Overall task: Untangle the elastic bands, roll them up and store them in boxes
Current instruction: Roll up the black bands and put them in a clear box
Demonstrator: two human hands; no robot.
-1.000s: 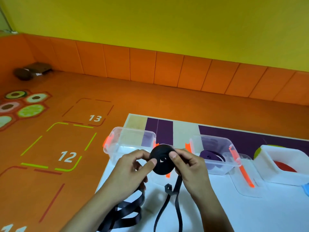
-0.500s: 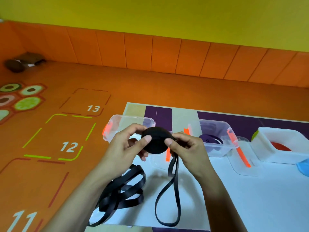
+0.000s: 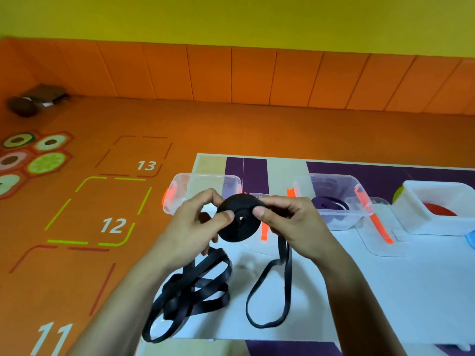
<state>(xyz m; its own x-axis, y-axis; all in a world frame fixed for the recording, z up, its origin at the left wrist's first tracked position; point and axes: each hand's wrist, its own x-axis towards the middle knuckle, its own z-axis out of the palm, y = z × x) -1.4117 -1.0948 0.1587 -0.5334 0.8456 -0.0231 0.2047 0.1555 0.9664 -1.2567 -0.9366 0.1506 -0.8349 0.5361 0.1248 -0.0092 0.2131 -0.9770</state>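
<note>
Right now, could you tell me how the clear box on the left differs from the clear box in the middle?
The left clear box shows no roll inside; the middle clear box holds a purple roll. The left clear box is partly hidden behind the left hand gripping the black roll; the middle clear box is mostly unobstructed. Both are transparent, open-topped, with orange latches.

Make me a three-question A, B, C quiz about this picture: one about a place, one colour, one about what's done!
1. Where is the purple roll? A) clear box B) floor C) hand
2. Colour of the roll the left hand and right hand hold? A) red B) black C) green
3. Is it fully rolled? A) yes B) no, loose loops remain C) nothing rolled
1 A: it lies inside the middle clear box. 2 B: the pinched roll is black. 3 B: loops trail over the white table.
</note>
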